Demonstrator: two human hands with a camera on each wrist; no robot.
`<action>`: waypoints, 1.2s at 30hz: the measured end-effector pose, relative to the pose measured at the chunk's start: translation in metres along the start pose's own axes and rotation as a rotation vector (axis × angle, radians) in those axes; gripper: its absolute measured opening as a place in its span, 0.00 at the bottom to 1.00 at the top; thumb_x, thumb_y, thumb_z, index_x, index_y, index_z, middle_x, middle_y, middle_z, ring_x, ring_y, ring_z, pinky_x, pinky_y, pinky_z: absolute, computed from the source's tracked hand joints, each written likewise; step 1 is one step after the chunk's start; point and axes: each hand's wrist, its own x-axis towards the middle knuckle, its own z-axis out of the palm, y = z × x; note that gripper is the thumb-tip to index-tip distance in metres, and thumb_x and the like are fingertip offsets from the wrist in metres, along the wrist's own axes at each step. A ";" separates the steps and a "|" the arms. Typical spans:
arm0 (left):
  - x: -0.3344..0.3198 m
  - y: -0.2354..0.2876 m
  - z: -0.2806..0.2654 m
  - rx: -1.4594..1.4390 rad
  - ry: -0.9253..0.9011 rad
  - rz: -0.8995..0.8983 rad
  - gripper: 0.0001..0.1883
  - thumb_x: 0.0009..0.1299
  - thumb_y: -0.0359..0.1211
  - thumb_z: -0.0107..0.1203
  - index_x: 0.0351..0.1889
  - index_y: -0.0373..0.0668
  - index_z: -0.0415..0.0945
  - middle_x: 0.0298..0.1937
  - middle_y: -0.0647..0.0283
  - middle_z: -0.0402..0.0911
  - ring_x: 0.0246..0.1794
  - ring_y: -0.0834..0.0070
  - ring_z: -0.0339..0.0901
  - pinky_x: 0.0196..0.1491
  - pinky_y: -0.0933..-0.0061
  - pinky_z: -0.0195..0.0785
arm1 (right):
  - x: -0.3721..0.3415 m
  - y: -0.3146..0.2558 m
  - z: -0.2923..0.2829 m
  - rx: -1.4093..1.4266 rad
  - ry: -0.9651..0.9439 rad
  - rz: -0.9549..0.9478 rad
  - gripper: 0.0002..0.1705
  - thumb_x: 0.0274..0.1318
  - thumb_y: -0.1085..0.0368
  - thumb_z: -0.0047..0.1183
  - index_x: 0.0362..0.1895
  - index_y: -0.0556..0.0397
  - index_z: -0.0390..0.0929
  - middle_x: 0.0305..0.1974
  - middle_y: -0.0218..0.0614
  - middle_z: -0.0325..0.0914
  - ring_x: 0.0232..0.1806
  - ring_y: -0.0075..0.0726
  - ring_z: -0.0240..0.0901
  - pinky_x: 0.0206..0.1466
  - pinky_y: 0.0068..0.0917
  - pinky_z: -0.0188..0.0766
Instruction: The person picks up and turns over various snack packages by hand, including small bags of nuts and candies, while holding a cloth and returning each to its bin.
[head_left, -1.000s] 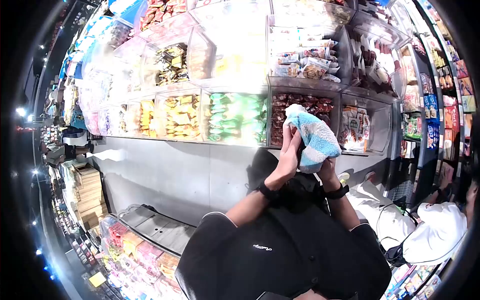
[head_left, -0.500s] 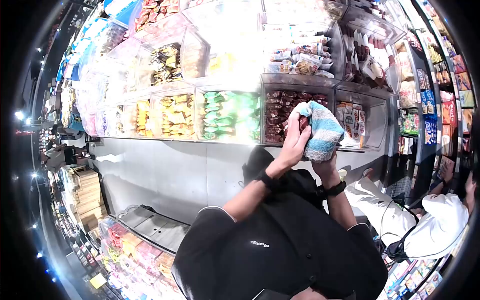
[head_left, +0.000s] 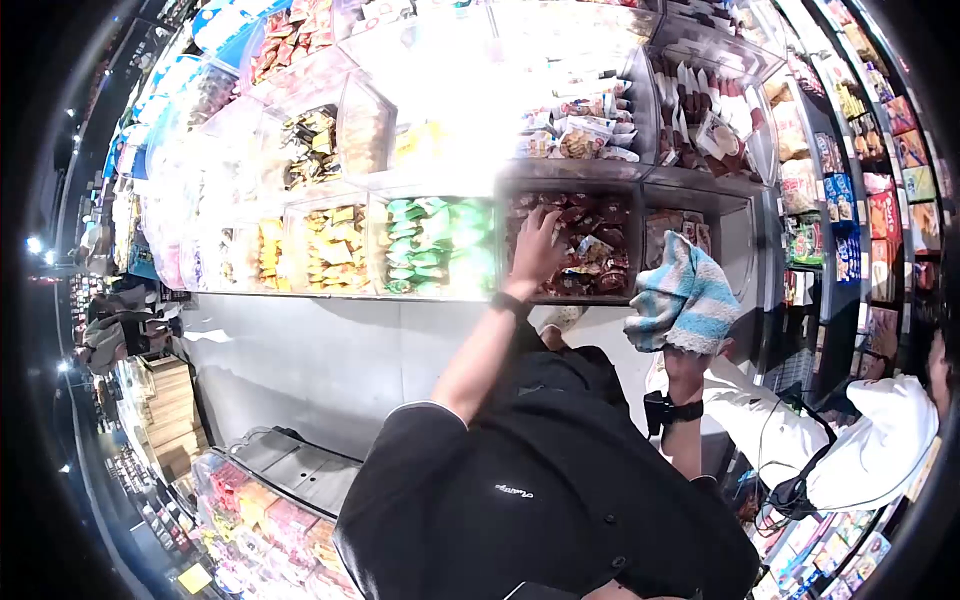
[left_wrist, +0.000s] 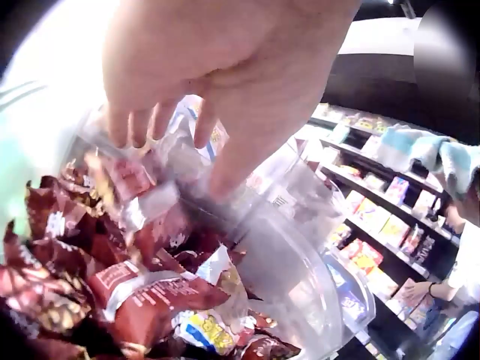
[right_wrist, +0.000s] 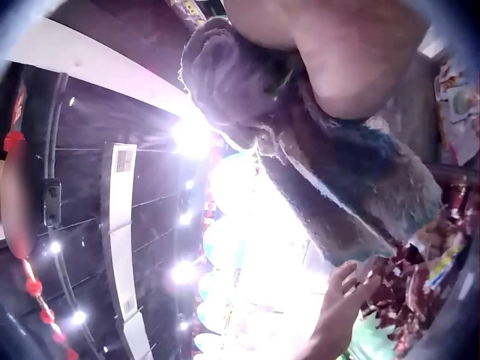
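My left hand (head_left: 538, 250) reaches over a clear bin of dark red snack packets (head_left: 600, 225), palm downward. In the left wrist view its loosely bent fingers (left_wrist: 161, 120) point down above the packets, with nothing between them. Right beneath them a few packets are blurred. A lighter packet with yellow and blue print (left_wrist: 206, 334) lies among the red ones. At the right, my right hand (head_left: 686, 365) grips a fuzzy blue-and-white striped cloth (head_left: 700, 290), which hangs in folds and hides most of the fingers. The right wrist view shows the cloth's shaded underside (right_wrist: 360, 165) against the hand.
Green packets (head_left: 425, 240) and yellow packets (head_left: 335, 240) fill bins to the left. The neighbouring bin (head_left: 738, 235) on the right holds a few packets. A person in white (head_left: 860, 440) is at the right, near snack shelves (head_left: 880, 230). A grey panel (head_left: 300, 350) fronts the bins.
My hands were together at the cloth, with a dark red packet by the left fingers. They have parted: the left moved over the red packets, the right moved rightward with the cloth.
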 end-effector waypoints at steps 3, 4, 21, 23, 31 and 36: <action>0.015 0.010 -0.011 0.018 0.097 0.087 0.22 0.57 0.29 0.60 0.51 0.42 0.70 0.51 0.49 0.71 0.52 0.50 0.68 0.56 0.59 0.63 | -0.001 -0.020 0.047 0.181 0.568 0.040 0.37 0.64 0.39 0.29 0.70 0.44 0.47 0.70 0.32 0.48 0.70 0.43 0.45 0.72 0.49 0.39; 0.024 0.015 -0.015 0.003 0.110 0.097 0.20 0.58 0.29 0.59 0.49 0.41 0.71 0.49 0.50 0.72 0.51 0.51 0.69 0.55 0.60 0.64 | -0.004 -0.020 0.042 0.024 0.458 0.013 0.37 0.63 0.39 0.32 0.70 0.44 0.48 0.69 0.31 0.50 0.70 0.42 0.46 0.72 0.49 0.40; 0.185 0.026 -0.015 0.106 0.078 0.040 0.08 0.50 0.24 0.62 0.26 0.34 0.74 0.32 0.51 0.76 0.38 0.55 0.73 0.44 0.61 0.68 | -0.021 -0.026 -0.001 0.225 0.373 -0.089 0.37 0.63 0.39 0.32 0.71 0.41 0.46 0.71 0.29 0.48 0.72 0.39 0.42 0.73 0.46 0.35; 0.189 0.016 -0.007 0.171 0.041 0.066 0.07 0.51 0.24 0.61 0.26 0.34 0.74 0.33 0.52 0.77 0.39 0.57 0.74 0.44 0.62 0.68 | -0.024 -0.022 -0.024 0.262 -0.046 -0.118 0.38 0.62 0.38 0.33 0.70 0.42 0.47 0.70 0.30 0.50 0.71 0.39 0.45 0.73 0.45 0.36; 0.094 0.078 -0.082 -0.699 0.052 -0.267 0.15 0.72 0.33 0.43 0.53 0.35 0.65 0.47 0.54 0.77 0.47 0.67 0.76 0.49 0.68 0.68 | -0.010 -0.016 0.003 0.203 -0.001 -0.150 0.34 0.64 0.42 0.32 0.68 0.45 0.53 0.68 0.33 0.55 0.70 0.42 0.48 0.73 0.46 0.38; 0.049 0.129 -0.094 -1.849 0.082 -0.509 0.21 0.73 0.38 0.37 0.60 0.37 0.62 0.56 0.52 0.72 0.55 0.63 0.72 0.59 0.58 0.64 | -0.002 0.001 0.032 -0.883 0.262 -0.211 0.38 0.57 0.56 0.53 0.67 0.49 0.51 0.65 0.35 0.58 0.65 0.39 0.56 0.68 0.38 0.51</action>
